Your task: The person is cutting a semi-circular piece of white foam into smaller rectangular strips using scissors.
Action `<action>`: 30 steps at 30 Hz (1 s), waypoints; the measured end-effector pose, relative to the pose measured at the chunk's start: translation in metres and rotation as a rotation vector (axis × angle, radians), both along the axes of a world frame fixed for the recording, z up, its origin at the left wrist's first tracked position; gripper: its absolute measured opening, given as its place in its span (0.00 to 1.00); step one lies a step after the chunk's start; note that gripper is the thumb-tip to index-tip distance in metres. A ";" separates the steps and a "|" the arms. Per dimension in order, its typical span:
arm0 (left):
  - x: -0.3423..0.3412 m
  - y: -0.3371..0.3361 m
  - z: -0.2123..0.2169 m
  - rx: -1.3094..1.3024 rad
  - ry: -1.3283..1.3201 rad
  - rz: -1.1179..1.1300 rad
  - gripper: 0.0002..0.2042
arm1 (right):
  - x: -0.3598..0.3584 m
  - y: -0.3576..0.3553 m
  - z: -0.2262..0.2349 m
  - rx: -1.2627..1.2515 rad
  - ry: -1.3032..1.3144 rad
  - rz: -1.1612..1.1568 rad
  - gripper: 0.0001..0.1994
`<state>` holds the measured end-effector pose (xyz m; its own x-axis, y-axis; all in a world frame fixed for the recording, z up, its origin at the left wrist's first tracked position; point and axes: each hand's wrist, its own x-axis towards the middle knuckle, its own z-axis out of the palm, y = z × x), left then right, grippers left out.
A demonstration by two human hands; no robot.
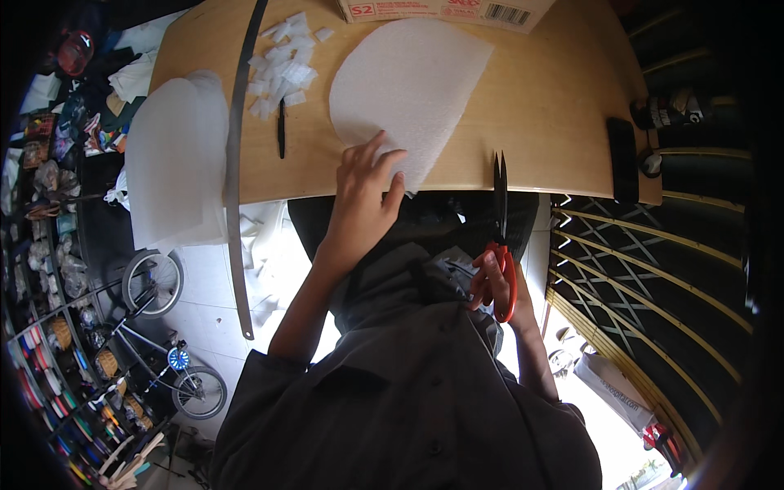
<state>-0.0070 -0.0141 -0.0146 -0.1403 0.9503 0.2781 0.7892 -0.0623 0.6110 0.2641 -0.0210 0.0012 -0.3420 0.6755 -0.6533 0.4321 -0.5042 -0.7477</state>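
My left hand (pixel 366 189) rests with fingers spread on the near corner of a white foam sheet (pixel 408 82), which has one rounded side and lies flat on the wooden table (pixel 539 98). My right hand (pixel 490 284) is below the table's near edge and grips the orange handles of a pair of scissors (pixel 500 196). The dark blades are closed and point up toward the table edge, just right of the sheet's corner. The blades do not touch the sheet.
A pile of small white foam pieces (pixel 282 61), a black pen (pixel 282 126) and a long metal strip (pixel 237 163) lie left of the sheet. A second foam sheet (pixel 175 159) overhangs the left edge. A cardboard box (pixel 445 10) sits at the back, a black phone (pixel 622 159) at the right. There is a bicycle (pixel 155 327) at the lower left and a metal gate (pixel 637 269) on the right.
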 end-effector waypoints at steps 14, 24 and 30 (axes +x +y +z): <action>0.022 0.011 -0.010 0.026 0.202 -0.096 0.21 | 0.024 -0.005 0.001 -0.094 0.152 0.066 0.37; 0.054 0.018 -0.012 0.015 0.233 0.013 0.22 | 0.002 -0.004 -0.005 -0.115 0.034 0.173 0.35; 0.056 0.017 -0.020 0.063 0.209 0.025 0.21 | -0.011 0.000 0.002 -0.139 0.059 0.148 0.41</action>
<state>0.0492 0.0030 -0.0348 -0.0965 0.9270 0.3624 0.9001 -0.0741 0.4294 0.2527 -0.0208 0.0031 -0.4711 0.5195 -0.7129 0.4668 -0.5389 -0.7012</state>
